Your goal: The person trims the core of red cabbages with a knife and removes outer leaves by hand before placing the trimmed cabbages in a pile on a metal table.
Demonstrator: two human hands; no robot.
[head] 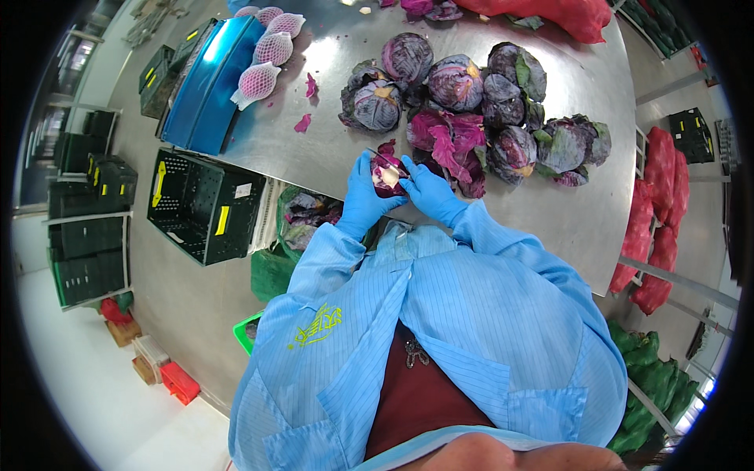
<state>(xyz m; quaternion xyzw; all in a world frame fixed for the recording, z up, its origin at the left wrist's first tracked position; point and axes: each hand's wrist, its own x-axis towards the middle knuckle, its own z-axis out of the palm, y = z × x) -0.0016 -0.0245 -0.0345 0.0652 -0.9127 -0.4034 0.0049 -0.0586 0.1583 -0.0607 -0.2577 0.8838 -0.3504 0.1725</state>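
Blue-gloved, my left hand (361,199) is wrapped around the side of a red cabbage (386,176), whose pale cut stem end faces up. My right hand (429,193), gloved alike, grips what looks like a small knife (383,158); its thin blade lies across the cabbage and the handle is hidden by the fingers. Loose purple leaves (450,141) lie just beyond my right hand. Behind them several untrimmed red cabbages (455,82) with dark outer leaves rest on the steel table (530,215).
Net-wrapped cabbages (259,81) line a blue box (212,82) at left. Below it stands a black crate (203,206) with yellow handles. A green mesh bag (303,221) of leaves sits beside my left arm. A red mesh sack (548,15) lies at the table's far side.
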